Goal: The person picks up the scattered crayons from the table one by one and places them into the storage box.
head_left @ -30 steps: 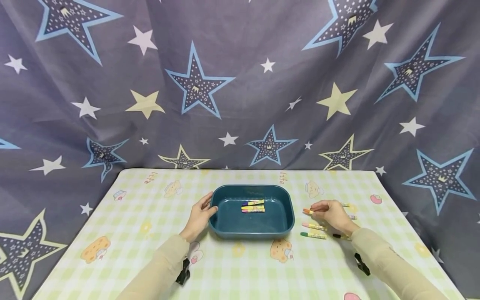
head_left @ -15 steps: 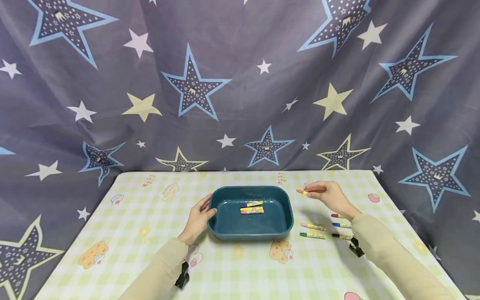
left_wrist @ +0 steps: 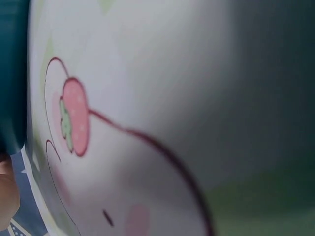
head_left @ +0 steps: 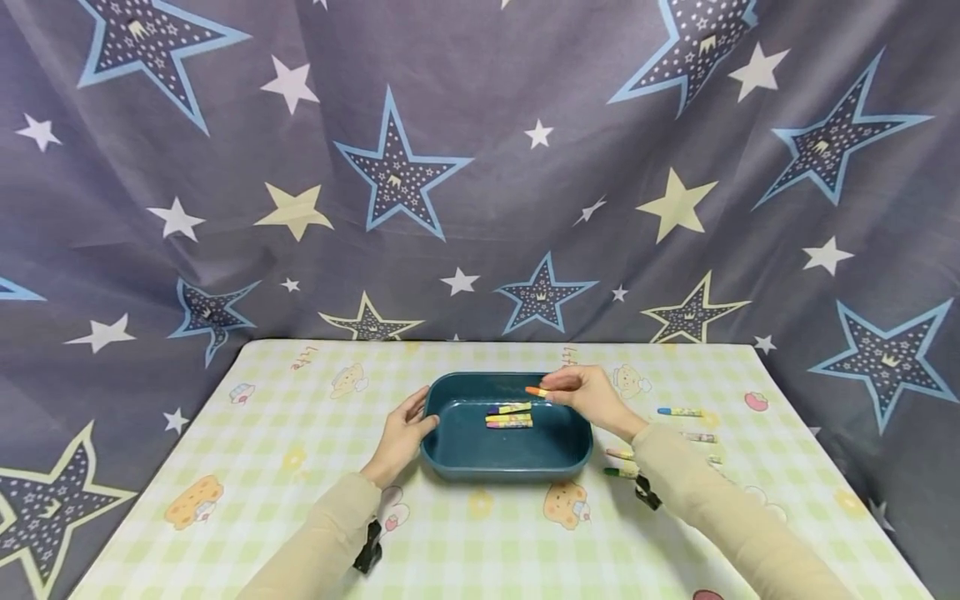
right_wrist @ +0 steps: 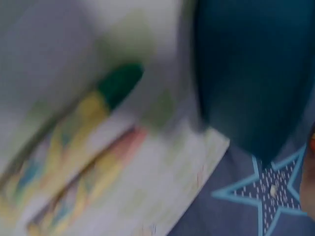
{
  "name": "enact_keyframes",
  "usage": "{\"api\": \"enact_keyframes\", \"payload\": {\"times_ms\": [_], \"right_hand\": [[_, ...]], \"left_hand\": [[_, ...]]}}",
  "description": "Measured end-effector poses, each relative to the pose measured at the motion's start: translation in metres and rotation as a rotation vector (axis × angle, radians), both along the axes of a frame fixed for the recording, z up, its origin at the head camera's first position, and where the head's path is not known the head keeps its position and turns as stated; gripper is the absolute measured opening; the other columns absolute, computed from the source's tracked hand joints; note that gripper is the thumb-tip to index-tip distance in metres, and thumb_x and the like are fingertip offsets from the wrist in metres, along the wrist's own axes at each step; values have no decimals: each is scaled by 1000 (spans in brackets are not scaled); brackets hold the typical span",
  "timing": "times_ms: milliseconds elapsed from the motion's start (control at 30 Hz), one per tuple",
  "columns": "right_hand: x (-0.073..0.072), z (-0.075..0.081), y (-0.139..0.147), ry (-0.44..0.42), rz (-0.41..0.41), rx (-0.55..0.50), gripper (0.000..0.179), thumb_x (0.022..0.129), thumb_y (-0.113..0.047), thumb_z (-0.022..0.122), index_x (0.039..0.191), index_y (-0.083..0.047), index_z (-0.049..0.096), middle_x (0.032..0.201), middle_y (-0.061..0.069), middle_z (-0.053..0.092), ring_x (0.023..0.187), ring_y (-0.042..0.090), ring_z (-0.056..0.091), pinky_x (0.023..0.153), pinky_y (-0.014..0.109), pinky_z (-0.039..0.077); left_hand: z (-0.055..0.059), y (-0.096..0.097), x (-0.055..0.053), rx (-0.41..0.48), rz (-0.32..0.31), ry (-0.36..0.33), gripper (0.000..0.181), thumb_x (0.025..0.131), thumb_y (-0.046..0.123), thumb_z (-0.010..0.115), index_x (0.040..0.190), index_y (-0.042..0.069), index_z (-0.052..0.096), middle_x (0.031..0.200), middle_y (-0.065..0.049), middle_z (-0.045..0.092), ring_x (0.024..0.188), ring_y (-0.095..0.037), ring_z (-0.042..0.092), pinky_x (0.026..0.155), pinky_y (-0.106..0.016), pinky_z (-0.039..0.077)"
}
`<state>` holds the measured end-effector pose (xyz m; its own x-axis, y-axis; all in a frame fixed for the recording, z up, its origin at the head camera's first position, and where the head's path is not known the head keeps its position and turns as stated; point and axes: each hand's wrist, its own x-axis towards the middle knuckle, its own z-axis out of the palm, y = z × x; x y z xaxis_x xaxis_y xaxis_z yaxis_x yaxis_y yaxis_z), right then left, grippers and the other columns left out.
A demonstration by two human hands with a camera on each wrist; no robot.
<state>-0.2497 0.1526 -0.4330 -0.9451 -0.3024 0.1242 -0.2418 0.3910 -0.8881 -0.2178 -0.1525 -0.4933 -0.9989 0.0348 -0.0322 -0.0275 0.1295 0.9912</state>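
Observation:
A dark teal plastic bin (head_left: 507, 474) stands on the table. My left hand (head_left: 401, 435) grips its left end, thumb over the rim and fingers along the outer wall. Three crayons lie side by side inside: a purple one (head_left: 509, 408), a yellow one (head_left: 507, 417) and a pink one (head_left: 509, 425). Over the bin's back right part, my right hand (head_left: 592, 400) pinches an orange crayon (head_left: 535, 391) whose tip points left. The left wrist view catches only the bin's edge (left_wrist: 12, 73) and a bit of finger (left_wrist: 7, 194).
Right of the bin lie a green crayon (right_wrist: 118, 86) and a light pink one (right_wrist: 98, 177), near its wall. Farther right are a blue-tipped crayon (head_left: 680, 412) and others partly covered by my right sleeve (head_left: 720, 492). A star-patterned curtain (head_left: 480, 208) hangs behind the table.
My right hand has lifted the orange crayon from the table and carried it left over the bin. The left hand keeps its grip; the bin stays in place.

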Motion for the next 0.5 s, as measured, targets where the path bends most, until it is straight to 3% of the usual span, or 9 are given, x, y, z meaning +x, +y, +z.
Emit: {"api": "enact_keyframes", "payload": {"times_ms": [233, 500], "right_hand": [[-6, -17, -30, -43, 24, -32, 29, 78, -2, 69, 105, 5, 65, 97, 15, 69, 89, 23, 66, 75, 29, 57], [1, -36, -54, -71, 93, -50, 29, 75, 2, 70, 103, 7, 65, 95, 21, 68, 85, 29, 65, 73, 33, 57]], "left_hand": [[2, 1, -1, -17, 5, -7, 58, 88, 5, 56, 141, 6, 33, 139, -18, 42, 128, -30, 41, 103, -38, 40], [-1, 2, 2, -18, 19, 3, 57, 88, 4, 56, 141, 6, 34, 138, -19, 43, 127, -31, 42, 102, -39, 41]]}}
